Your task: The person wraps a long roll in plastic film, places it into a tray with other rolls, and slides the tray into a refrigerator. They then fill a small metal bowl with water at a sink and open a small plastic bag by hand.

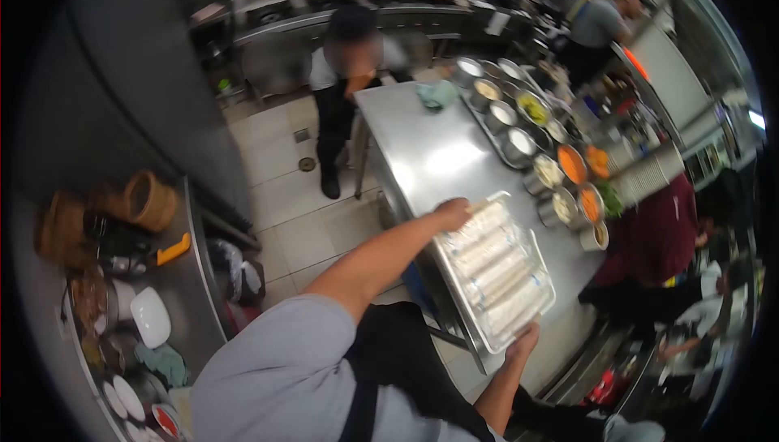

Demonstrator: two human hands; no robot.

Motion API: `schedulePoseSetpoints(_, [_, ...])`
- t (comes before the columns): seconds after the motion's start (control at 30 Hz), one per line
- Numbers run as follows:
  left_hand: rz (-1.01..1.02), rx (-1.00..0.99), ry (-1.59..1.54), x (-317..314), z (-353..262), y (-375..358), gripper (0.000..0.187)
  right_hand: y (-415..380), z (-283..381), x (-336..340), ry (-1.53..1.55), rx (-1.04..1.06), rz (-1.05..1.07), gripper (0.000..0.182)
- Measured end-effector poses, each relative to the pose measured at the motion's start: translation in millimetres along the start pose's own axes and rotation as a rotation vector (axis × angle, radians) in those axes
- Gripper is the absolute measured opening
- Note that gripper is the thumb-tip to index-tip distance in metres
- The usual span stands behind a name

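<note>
A metal tray (464,306) rests on the steel table (430,158), near its edge. It holds several pale rolls (495,268) lying side by side under clear film. My left hand (453,213) grips the tray's far corner with the arm stretched out. At the tray's near corner, my right hand (523,338) holds the rim. I wear a grey shirt and a dark apron.
Round metal containers (527,146) of sauces and chopped food line the table's far side, with a green cloth (438,95) beyond. A person (345,77) stands at the table's end, others (657,235) on the right. A left counter holds baskets (150,199) and plates (150,316).
</note>
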State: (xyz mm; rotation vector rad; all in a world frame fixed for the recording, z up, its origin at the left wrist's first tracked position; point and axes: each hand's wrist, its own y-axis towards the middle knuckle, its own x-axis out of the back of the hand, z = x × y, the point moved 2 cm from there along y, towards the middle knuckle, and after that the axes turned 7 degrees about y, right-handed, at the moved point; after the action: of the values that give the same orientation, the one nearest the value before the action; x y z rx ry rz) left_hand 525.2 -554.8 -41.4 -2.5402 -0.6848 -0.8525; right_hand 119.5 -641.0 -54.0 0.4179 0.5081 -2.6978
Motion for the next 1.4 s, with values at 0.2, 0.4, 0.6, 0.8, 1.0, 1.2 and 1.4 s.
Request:
schedulePoseSetpoints(0.2, [0.051, 0.069, -0.126, 30.4, 3.8, -42.1, 0.032, -6.0, 27.1, -31.7, -0.278, 0.058, -0.321, 0.041])
schedulePoseSetpoints(0.4, [-0.14, 0.135, -0.264, 107.0, 75.2, -140.6, 0.03, -62.9, 53.6, -150.6, -0.596, 0.226, -0.026, 0.049])
schedulePoseSetpoints(0.6, [-0.416, 0.306, -0.348, 235.7, 108.3, -223.3, 0.029, -41.1, 38.1, -280.2, -0.373, 0.188, 0.239, 0.038])
schedulePoseSetpoints(0.8, [-0.615, 0.534, -0.243, 298.5, 186.4, -263.9, 0.027, -27.1, 5.3, -423.4, -0.307, 0.05, 0.462, 0.022])
schedulePoseSetpoints(1.0, [-0.709, 0.64, -0.293, 367.1, 270.2, -256.5, 0.033, 15.7, -68.3, -546.8, -0.273, -0.091, 0.604, 0.023])
schedulePoseSetpoints(1.2, [-0.798, 0.8, -0.142, 458.4, 345.0, -231.5, 0.031, 49.6, -124.4, -691.7, -0.317, -0.222, 0.747, 0.017])
schedulePoseSetpoints(1.4, [-0.921, 0.88, -0.367, 534.9, 392.7, -211.8, 0.028, 75.6, -164.9, -802.6, -0.32, -0.283, 0.834, 0.018])
